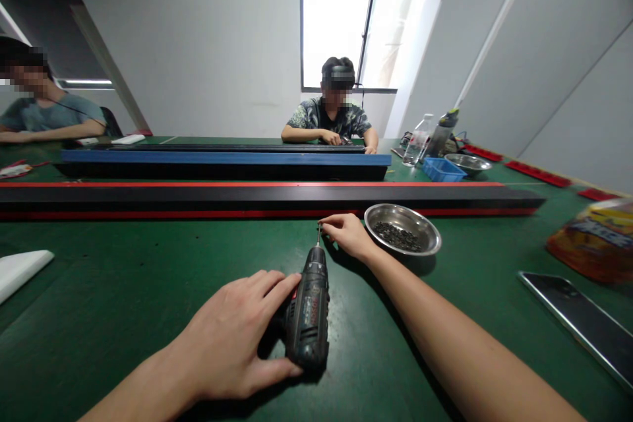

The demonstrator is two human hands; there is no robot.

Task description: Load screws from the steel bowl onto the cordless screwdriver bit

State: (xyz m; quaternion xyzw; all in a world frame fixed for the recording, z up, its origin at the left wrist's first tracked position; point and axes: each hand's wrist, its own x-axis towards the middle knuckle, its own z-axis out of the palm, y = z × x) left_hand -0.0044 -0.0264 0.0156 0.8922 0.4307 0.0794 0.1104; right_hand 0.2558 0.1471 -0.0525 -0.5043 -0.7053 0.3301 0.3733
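Note:
My left hand (242, 336) is wrapped round a black power drill (311, 310), which lies on the green table (123, 290) with its bit pointing away from me. At the tip of the bit, my right hand (346, 234) pinches with thumb and forefinger; whatever is between them is too small to make out. Just right of that hand stands a metal bowl (432, 237) with many small dark screws (395, 235) in it. Beyond the drill lies a long black bar with red edges (247, 198).
Behind the black bar is a blue-topped bar (222, 158). A phone (578, 323) and a yellow-orange bag (593, 237) lie at the right. Further back are a bottle (419, 142), a blue tray (444, 170) and a second bowl (469, 163). Two people sit across the table.

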